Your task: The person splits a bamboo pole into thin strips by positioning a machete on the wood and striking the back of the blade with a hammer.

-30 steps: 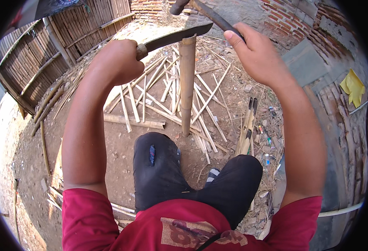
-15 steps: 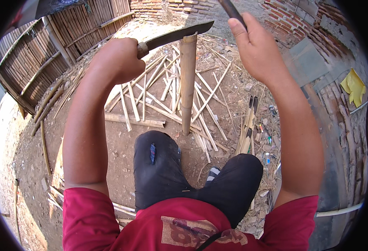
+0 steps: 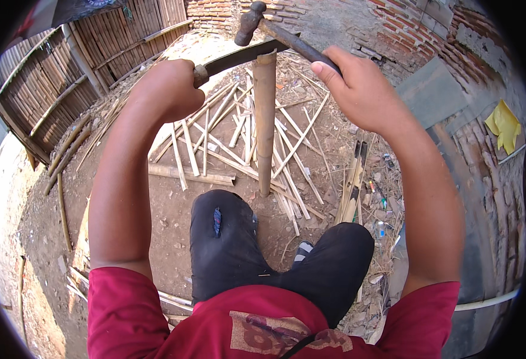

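Observation:
My left hand (image 3: 170, 90) is closed round the wooden handle of a machete (image 3: 233, 61). The dark blade lies across the top end of an upright bamboo pole (image 3: 265, 113), which stands on the dirt in front of my knees. In my right hand (image 3: 359, 84) is the handle of a ball-peen hammer (image 3: 250, 23). Its metal head is above the blade, left of the pole top; whether it touches the blade I cannot tell. The hammer's shaft crosses in front of the blade's tip end.
Split bamboo strips (image 3: 227, 128) lie scattered behind the pole. A bamboo length (image 3: 191, 174) rests on the ground to the left, with split halves (image 3: 353, 182) to the right. A bamboo fence (image 3: 47, 90) and a brick wall (image 3: 239, 11) border the yard. A yellow sheet (image 3: 503, 125) lies far right.
The hammer has swung down and left, bringing its head into view over the machete blade. My right hand has tilted and lowered slightly. The machete stays on the pole's top.

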`<action>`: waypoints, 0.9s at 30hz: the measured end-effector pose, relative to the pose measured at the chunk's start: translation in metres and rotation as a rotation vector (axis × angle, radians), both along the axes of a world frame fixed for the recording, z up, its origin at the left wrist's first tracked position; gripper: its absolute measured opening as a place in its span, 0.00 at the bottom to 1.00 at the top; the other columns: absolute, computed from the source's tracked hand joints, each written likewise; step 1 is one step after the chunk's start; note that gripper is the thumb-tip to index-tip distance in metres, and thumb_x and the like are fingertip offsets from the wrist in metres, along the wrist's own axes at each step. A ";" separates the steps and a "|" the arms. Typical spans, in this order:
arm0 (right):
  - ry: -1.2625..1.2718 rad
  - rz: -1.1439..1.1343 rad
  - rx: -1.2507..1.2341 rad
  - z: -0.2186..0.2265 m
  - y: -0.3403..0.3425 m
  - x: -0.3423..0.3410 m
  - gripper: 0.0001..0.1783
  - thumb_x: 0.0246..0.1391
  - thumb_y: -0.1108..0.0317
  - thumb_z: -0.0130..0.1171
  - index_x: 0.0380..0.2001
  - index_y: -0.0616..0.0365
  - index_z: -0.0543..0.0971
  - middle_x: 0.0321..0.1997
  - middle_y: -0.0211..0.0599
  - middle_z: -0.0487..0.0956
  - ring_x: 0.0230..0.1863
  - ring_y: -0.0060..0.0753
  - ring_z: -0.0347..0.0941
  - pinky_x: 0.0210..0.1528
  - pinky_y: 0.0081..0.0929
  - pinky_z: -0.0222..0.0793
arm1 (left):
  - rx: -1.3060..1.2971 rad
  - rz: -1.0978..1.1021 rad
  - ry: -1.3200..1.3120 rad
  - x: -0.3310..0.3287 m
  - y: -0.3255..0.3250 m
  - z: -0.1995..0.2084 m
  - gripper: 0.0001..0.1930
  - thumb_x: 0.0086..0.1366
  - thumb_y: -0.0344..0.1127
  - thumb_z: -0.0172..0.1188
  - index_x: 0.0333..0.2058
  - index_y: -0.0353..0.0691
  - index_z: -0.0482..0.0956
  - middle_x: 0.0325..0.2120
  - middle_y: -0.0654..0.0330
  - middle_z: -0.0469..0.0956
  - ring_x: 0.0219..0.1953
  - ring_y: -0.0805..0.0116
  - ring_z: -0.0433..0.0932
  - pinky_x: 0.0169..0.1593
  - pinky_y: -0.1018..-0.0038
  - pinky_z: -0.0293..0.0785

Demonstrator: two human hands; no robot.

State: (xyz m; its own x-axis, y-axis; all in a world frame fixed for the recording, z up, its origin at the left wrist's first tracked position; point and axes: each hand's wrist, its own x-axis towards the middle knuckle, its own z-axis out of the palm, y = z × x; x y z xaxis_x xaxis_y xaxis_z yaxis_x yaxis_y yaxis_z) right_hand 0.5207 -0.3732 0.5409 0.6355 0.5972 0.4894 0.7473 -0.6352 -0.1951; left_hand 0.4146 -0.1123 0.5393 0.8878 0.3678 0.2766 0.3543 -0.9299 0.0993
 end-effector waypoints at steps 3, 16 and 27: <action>-0.064 0.037 0.265 0.020 -0.005 0.009 0.24 0.73 0.49 0.47 0.46 0.62 0.76 0.33 0.54 0.82 0.39 0.58 0.81 0.43 0.49 0.73 | -0.023 -0.014 -0.014 0.002 0.000 -0.005 0.16 0.58 0.31 0.60 0.43 0.27 0.81 0.36 0.39 0.83 0.42 0.42 0.83 0.48 0.56 0.78; -0.310 0.065 0.332 0.030 -0.032 0.060 0.24 0.73 0.48 0.50 0.46 0.61 0.76 0.30 0.45 0.77 0.33 0.42 0.74 0.39 0.43 0.69 | -0.035 -0.042 -0.045 0.004 0.011 -0.006 0.15 0.55 0.29 0.60 0.40 0.28 0.82 0.35 0.39 0.83 0.38 0.42 0.83 0.45 0.56 0.78; -0.017 -0.122 0.342 0.014 -0.033 0.079 0.25 0.74 0.45 0.45 0.39 0.59 0.74 0.27 0.40 0.77 0.29 0.43 0.76 0.37 0.42 0.70 | -0.004 -0.026 -0.082 0.006 0.017 -0.010 0.14 0.54 0.29 0.60 0.38 0.29 0.81 0.32 0.41 0.83 0.35 0.45 0.83 0.42 0.56 0.78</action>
State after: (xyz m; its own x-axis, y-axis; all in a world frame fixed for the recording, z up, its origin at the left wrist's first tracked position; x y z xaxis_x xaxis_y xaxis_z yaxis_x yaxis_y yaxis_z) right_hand 0.5994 -0.4062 0.5544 0.6822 0.3177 0.6585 0.6749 -0.6201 -0.3999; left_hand 0.4202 -0.0952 0.5289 0.8714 0.3462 0.3476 0.3207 -0.9382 0.1305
